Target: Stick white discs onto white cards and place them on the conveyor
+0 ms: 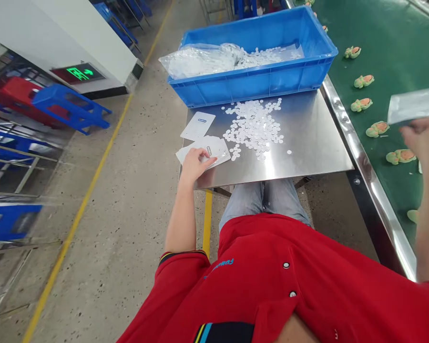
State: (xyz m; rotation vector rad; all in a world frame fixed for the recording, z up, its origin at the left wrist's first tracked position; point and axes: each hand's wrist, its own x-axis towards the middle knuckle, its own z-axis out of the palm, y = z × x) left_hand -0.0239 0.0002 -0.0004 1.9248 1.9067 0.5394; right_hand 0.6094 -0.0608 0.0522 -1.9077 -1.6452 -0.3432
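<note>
Left hand (196, 164), grip unclear, touches one card pile (218, 145) at the bench (312, 138) edge, front strip (279, 170) open; right hand (422, 137) clamps one bag (414, 105).

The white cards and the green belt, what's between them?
In the head view: scattered little white discs, one disc off by itself, bare metal table, then the shiny rail.

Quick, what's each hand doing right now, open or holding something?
Left hand: resting on white cards; whether it grips one cannot be told.
Right hand: closed, holding a translucent plastic bag over the green belt.
</note>
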